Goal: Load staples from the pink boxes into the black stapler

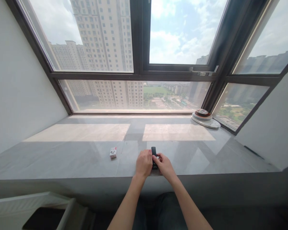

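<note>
A slim black object that looks like a stapler (154, 150) is held between my two hands close to the front edge of the sill, its long side pointing away from me. My left hand (144, 162) is closed along its left side. From the right, my right hand (165, 164) grips it with the thumb laid across its top and the index finger curled. My fingers cover the middle of it; a small pale mark shows at its near end. Left of my hands, apart from them, a small white and red box (113, 152) rests on the sill.
The grey marble sill (69, 159) runs under a dark-framed window (139, 76). Stacked round plates or mats (205, 118) lie in the back right corner. Below the sill at left stands a pale piece of furniture (26, 199) with a dark flat item (44, 218) on it.
</note>
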Demonstrator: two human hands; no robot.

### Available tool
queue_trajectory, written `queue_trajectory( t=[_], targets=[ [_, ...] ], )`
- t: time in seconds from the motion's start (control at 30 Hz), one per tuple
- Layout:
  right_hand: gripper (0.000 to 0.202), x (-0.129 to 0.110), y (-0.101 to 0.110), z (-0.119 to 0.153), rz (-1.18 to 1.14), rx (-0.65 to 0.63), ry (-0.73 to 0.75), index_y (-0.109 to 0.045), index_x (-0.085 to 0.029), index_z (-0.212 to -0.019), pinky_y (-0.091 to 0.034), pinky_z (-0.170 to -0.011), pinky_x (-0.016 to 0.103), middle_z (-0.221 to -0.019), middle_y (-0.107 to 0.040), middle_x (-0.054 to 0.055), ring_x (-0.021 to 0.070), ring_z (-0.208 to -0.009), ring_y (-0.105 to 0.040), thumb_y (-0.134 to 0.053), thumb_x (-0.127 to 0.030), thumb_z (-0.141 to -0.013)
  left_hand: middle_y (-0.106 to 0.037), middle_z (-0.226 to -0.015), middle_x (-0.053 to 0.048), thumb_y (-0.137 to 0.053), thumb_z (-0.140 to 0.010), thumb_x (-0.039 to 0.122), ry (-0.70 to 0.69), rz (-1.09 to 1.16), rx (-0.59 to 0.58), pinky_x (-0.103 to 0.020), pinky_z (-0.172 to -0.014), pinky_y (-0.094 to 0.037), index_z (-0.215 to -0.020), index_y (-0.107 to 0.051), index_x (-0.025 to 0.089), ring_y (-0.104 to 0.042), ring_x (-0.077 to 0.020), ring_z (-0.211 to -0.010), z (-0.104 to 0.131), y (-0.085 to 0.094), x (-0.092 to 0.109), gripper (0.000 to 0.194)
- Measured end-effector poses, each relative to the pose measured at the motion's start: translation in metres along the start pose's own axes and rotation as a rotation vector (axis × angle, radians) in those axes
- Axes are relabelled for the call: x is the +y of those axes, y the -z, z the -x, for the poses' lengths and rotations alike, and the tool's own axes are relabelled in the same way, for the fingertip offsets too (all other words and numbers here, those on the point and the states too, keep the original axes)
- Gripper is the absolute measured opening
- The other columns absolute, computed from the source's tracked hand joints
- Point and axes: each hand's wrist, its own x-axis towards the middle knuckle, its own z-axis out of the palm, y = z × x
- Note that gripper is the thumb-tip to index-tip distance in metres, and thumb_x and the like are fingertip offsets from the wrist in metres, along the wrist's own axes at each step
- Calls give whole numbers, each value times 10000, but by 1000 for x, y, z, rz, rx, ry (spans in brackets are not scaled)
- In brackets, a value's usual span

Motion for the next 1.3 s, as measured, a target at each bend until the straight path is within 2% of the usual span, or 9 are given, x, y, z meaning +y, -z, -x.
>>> queue_trajectory(
  t=[0.2, 0.33, 0.43, 0.7, 0.77, 0.87, 0.97, 1.07, 1.3],
  targets=[
    [558, 7, 2, -3, -33, -59, -3, -634, -170, -1159, -354, -411, 231, -565, -531, -47, 117, -401, -467, -542, -651, -893, -626, -1100, -95, -405, -1006, 488, 4, 133, -83, -421, -968, -436, -1156, -569, 246, -581, -252, -1084, 5, 15, -7, 328],
    [582, 16, 3, -6, -68, -108, 1, -604, -168, -1219, -330, -364, 232, -624, -551, -46, 103, -361, -451, -522, -651, -906, -576, -1296, -116, -804, -711, 538, -59, 254, -296, -405, -986, -457, -1385, -472, 234, -576, -274, -1145, 5, 41, -29, 810],
    [601, 18, 2, -8, -52, -118, -5, -595, -165, -1231, -330, -362, 227, -639, -561, -43, 100, -364, -457, -523, -664, -903, -627, -1200, -76, -876, -615, 495, -67, 255, -395, -379, -918, -484, -1324, -552, 257, -608, -267, -1066, 2, 51, -42, 815],
    [748, 12, 12, 1, -61, -142, -57, -513, -167, -1405, -369, -426, 238, -639, -511, -51, 105, -426, -444, -502, -709, -890, -586, -1287, -85, -751, -768, 568, -93, 191, -205, -372, -1002, -445, -1373, -542, 285, -546, -261, -1171, 3, 60, -41, 700],
    [816, 11, 17, 7, -43, -126, -58, -485, -162, -1448, -401, -490, 243, -680, -522, -41, 119, -508, -483, -592, -698, -842, -611, -1214, -77, -526, -928, 587, 27, 78, 14, -357, -970, -448, -1299, -583, 271, -564, -233, -1110, 1, 83, -61, 491],
    [937, 7, 22, 16, 34, -128, -30, -469, -159, -1473, -413, -566, 246, -717, -534, -35, 146, -629, -518, -760, -635, -721, -647, -1019, -83, -359, -981, 596, 410, -223, 328, -350, -852, -455, -1220, -587, 209, -603, -243, -966, -5, 126, -106, 509],
    [903, -3, 22, 20, 132, -166, -7, -520, -189, -1436, -377, -564, 239, -687, -534, -43, 153, -636, -506, -820, -560, -670, -680, -896, -60, -354, -963, 632, 617, -317, 115, -318, -704, -429, -1198, -589, 221, -639, -256, -845, -10, 147, -138, 529],
    [757, -13, 19, 19, 222, -181, 39, -609, -211, -1327, -363, -581, 234, -677, -572, -34, 157, -639, -514, -841, -478, -658, -701, -838, -33, -348, -965, 640, 534, -303, -27, -291, -668, -398, -1127, -622, 258, -659, -244, -819, -16, 128, -135, 497],
    [578, -17, 11, 6, 342, -247, 130, -652, -236, -1210, -332, -563, 217, -674, -605, -48, 139, -600, -506, -808, -437, -690, -732, -1030, -39, -194, -1029, 580, 248, -268, -224, -271, -777, -420, -1104, -608, 281, -671, -209, -961, -38, 45, -71, 516]
  ],
)
